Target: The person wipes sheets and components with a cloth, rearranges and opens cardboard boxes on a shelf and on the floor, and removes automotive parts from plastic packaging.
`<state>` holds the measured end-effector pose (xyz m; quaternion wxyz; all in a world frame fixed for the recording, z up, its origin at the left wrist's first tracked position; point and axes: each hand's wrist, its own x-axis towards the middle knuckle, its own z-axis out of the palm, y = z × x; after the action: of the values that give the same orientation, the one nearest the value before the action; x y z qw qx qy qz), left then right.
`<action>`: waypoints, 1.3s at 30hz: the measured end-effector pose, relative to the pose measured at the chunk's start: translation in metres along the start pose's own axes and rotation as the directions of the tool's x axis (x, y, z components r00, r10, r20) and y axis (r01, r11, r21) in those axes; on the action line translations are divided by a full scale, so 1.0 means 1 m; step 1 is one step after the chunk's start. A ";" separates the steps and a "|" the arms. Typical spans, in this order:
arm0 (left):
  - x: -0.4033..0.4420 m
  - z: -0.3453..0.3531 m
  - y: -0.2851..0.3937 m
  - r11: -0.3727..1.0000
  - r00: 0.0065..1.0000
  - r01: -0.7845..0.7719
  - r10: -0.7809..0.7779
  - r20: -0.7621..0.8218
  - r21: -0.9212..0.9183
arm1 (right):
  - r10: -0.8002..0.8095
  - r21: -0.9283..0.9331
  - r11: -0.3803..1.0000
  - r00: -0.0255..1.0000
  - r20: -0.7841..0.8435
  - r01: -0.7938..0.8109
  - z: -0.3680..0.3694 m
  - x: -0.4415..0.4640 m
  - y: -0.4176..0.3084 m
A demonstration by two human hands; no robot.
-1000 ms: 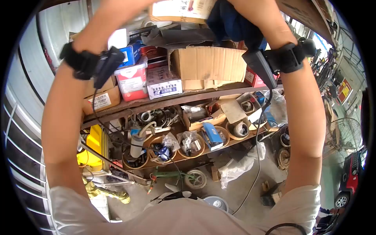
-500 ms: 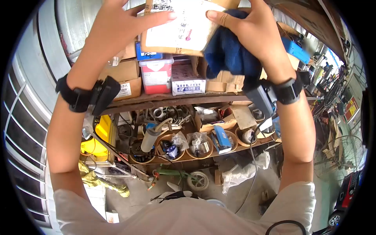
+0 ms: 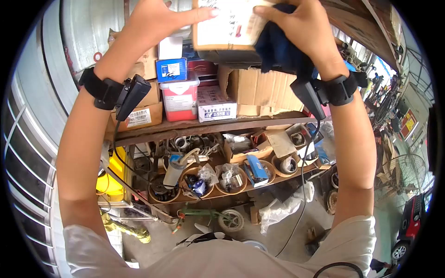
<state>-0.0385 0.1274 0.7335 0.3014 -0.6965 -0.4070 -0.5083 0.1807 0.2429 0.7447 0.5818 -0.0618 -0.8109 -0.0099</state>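
Observation:
At the top of the head view, a cardboard box with a large white printed label is held up between both hands. My left hand is closed on its left side, thumb lying over the label. Closed on the right side is my right hand, its thumb also on the label. A dark blue cloth hangs bunched under my right hand, against the box. The far fingers of both hands are hidden or cut off by the frame. Just below is an open cardboard carton on the shelf.
The shelf holds a red-and-white tub, a blue box and a white printed box. On the lower shelf, round baskets contain bagged parts. A small wheel and plastic wrap lie on the floor.
Both hands have moved the box upward and slightly right, with the blue cloth along. More of the blue box and the open carton now shows beneath it.

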 end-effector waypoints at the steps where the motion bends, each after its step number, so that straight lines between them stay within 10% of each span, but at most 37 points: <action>1: 0.002 0.003 0.004 0.977 0.981 -0.192 0.192 0.010 0.092 | -0.081 0.035 0.996 0.996 0.027 0.080 0.002 -0.002 0.000; 7: 0.013 -0.025 0.039 0.973 0.821 -0.092 -0.046 0.568 0.211 | 0.150 0.108 0.978 0.964 0.219 -0.176 0.003 -0.024 -0.029; 9: -0.026 0.006 0.048 0.930 0.977 -0.122 0.052 0.205 0.348 | -0.018 0.008 1.000 0.986 0.166 0.016 0.009 -0.049 -0.018; 25: -0.167 0.051 0.075 0.965 0.978 0.179 -0.197 0.075 0.193 | 0.043 0.154 0.985 0.978 0.203 -0.076 0.033 -0.151 -0.010; 27: -0.170 0.056 0.071 0.968 0.969 0.227 -0.236 0.074 0.110 | 0.225 -0.073 0.974 0.920 0.321 -0.213 0.012 -0.116 -0.013; 30: -0.172 0.063 0.075 0.973 0.979 0.190 -0.198 0.054 0.129 | 0.111 -0.412 0.911 0.946 0.303 0.025 0.012 -0.071 0.019; 35: -0.180 0.067 0.086 0.971 0.983 0.170 -0.178 0.039 0.166 | 0.197 -0.490 0.802 0.624 0.757 0.342 0.068 -0.017 0.027; 39: -0.181 0.064 0.094 0.955 0.974 0.202 -0.220 0.061 0.216 | 0.290 -0.526 0.735 0.503 0.814 0.428 0.116 -0.022 0.027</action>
<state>0.0463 0.0881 0.5411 0.2993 -0.6344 -0.5426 -0.4621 0.0812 0.2784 0.6849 0.0329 -0.2283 -0.9270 -0.2956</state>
